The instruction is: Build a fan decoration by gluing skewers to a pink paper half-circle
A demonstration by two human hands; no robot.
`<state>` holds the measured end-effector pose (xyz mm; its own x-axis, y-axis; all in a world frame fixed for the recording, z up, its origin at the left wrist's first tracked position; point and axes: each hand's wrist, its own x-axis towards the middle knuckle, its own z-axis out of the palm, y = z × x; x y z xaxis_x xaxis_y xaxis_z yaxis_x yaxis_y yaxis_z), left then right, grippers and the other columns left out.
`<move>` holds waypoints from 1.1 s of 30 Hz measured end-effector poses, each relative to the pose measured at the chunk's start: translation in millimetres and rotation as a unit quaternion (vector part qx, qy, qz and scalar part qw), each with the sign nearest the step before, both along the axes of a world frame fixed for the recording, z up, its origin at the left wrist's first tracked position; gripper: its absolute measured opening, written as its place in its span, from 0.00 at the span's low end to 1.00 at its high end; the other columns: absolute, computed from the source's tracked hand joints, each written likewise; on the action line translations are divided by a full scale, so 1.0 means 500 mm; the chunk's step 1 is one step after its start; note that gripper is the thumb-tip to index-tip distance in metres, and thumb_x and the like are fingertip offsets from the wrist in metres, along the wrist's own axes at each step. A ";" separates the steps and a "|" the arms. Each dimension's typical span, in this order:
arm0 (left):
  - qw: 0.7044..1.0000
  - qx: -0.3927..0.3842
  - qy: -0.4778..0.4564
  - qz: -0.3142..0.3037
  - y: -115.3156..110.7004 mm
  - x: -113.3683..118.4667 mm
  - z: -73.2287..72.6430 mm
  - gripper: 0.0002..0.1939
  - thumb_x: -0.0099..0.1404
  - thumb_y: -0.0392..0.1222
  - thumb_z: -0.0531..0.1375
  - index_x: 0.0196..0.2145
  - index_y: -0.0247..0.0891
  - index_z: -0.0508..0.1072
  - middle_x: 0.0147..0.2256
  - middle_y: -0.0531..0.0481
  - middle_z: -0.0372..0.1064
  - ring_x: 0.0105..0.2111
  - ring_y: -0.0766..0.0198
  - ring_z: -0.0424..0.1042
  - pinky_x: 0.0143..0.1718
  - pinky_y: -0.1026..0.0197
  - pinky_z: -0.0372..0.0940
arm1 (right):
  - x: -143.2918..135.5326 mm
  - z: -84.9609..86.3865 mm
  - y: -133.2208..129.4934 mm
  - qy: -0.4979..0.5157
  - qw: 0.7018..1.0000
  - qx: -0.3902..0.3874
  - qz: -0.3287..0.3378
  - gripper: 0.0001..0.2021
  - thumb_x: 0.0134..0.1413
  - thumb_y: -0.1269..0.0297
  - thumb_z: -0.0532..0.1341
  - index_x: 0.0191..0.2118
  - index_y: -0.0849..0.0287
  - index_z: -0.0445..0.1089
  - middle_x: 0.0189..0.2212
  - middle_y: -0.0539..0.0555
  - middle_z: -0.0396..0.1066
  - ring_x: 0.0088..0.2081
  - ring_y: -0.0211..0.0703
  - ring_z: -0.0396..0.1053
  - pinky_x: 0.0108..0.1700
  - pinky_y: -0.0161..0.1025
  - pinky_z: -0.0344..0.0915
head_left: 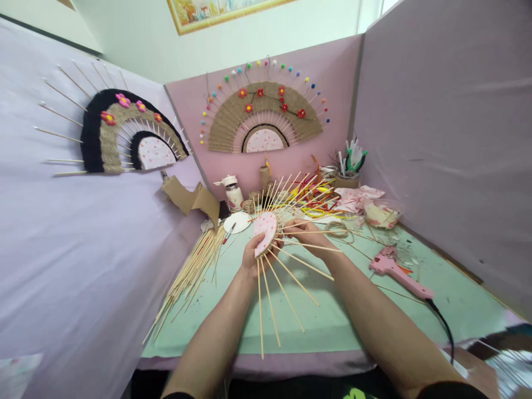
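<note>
Head view: two bare hands, one half-disc, many sticks. Left hand [254,256] gripped the half-disc [266,224], one piece, pink dotted fabric on its face, thumb on the front and fingers round behind. Right hand [311,237] had its fingertips bent in at the disc's curved edge, among the stick bases; cannot tell what, if anything, they pinched. Thin sticks [260,310] spread out from that edge; at least five pointed back toward the wearer, below the fingers, the rest too crowded to count.

Left of the left fingers: one loose pile of sticks [191,277], uncounted; one white oval [243,221] with one pen [229,233] on it. Past the left fingers: one bottle [233,197], one bent cardboard piece [183,197].

Beyond the right fingers: one tangle of red and yellow strands [305,209], one crumpled dotted cloth [358,198], one container of tools [348,182]. Right of the right fingers: one pink glue gun [401,274], one clear tub [398,209]. Green table cover [324,332] ran beneath both hands.

Well above the fingers, two fan-shaped pieces were up on the panels: left fan [93,133], four flowers; middle fan [224,127], six red flowers. One framed picture [224,10] was higher again.
</note>
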<state>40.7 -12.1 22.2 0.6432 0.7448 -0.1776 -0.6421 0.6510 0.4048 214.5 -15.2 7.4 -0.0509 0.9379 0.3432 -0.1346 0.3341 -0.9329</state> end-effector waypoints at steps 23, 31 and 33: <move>0.998 0.026 -0.003 0.063 0.019 -0.004 -0.017 0.16 0.65 0.32 0.49 0.48 0.25 0.69 0.33 0.39 0.73 0.30 0.63 0.75 0.29 0.67 0.72 | -0.012 -0.005 -0.015 -0.120 0.985 0.119 -0.013 0.15 0.51 0.67 0.59 0.42 0.53 0.80 0.41 0.53 0.79 0.39 0.45 0.75 0.41 0.40 0.70; 0.999 0.015 -0.005 0.032 0.013 -0.008 -0.011 0.18 0.65 0.33 0.49 0.50 0.26 0.67 0.34 0.38 0.73 0.31 0.64 0.75 0.30 0.69 0.72 | -0.017 0.006 -0.019 -0.028 0.996 0.077 -0.019 0.10 0.49 0.63 0.61 0.34 0.55 0.80 0.28 0.51 0.76 0.25 0.36 0.65 0.28 0.35 0.63; 1.000 0.009 -0.006 0.028 0.011 -0.008 -0.008 0.18 0.64 0.33 0.49 0.50 0.25 0.67 0.34 0.37 0.73 0.31 0.64 0.75 0.31 0.69 0.72 | -0.017 0.005 -0.017 -0.017 0.997 0.069 -0.041 0.10 0.47 0.64 0.61 0.34 0.55 0.80 0.26 0.51 0.74 0.25 0.36 0.64 0.28 0.35 0.62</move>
